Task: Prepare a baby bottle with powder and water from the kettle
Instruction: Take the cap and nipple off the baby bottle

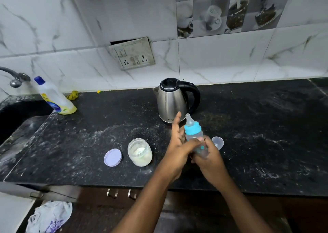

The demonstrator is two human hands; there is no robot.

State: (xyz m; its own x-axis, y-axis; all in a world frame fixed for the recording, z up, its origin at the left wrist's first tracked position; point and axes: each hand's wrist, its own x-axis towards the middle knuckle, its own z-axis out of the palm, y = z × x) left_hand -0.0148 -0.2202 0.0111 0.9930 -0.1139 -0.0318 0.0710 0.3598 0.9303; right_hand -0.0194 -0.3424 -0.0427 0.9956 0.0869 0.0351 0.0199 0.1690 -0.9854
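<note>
Black speckled stone makes up the counter (248,126), dusted with pale powder streaks. Above its front part, both hands meet on the bottle (194,135), a clear one with a blue collar and a clear teat, tilted a little to the left and held just in front of the kettle (174,101). The right hand (210,159) wraps around the lower body of the bottle from the right and below. The left hand (178,149) presses its thumb against the bottle's middle, while its fingers (176,120) stand straight up beside the collar, spread rather than curled; so it touches the bottle but does not close round it. What is inside the bottle cannot be told, as motion blur and the hands cover it.

The kettle is steel with a black lid and black handle, handle to the right, standing at the back of the counter near the wall. Just right of the hands lies a small clear cap (218,142) on the counter. Left of the hands stands an open jar (140,152) with whitish powder inside, and beside it, further left, its lilac lid (112,157) lies flat. Well apart at the back left, a yellow soap bottle (53,96) stands near the tap (12,76) and sink (21,112). A switchboard (132,54) hangs on the marble tiles.
</note>
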